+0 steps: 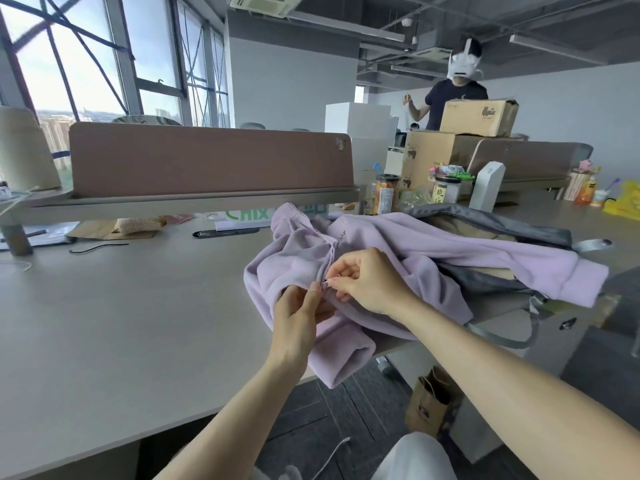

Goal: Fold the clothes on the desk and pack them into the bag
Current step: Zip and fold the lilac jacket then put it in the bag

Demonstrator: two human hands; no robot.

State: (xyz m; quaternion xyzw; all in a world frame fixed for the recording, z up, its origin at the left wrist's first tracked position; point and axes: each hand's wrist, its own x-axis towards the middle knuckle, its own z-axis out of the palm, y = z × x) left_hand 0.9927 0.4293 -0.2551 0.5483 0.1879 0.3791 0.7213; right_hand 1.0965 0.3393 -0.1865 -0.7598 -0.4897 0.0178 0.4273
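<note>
- Lilac zip sweatshirt (408, 244) lies crumpled near the tabletop (121, 306) front edge, mid-frame; one part hangs over the edge at 6 o'clock of the hands, and a sleeve runs out to 3 o'clock.
- Left hand (298, 306): grip pinching sweatshirt fabric just beside the zip's lower end.
- Right hand (367, 282): grip pinching the zip (328, 265) at its bottom, fingertips almost touching the left thumb; puller too small to tell.
- Grey bag (491, 223) sits open at 2-3 o'clock of the hands with the sweatshirt draped across its mouth; its strap (519, 337) hangs off the tabletop edge.
- Jars (386, 195) and cardboard boxes (478, 117) at 1 o'clock, a person (453, 95) behind the boxes.
</note>
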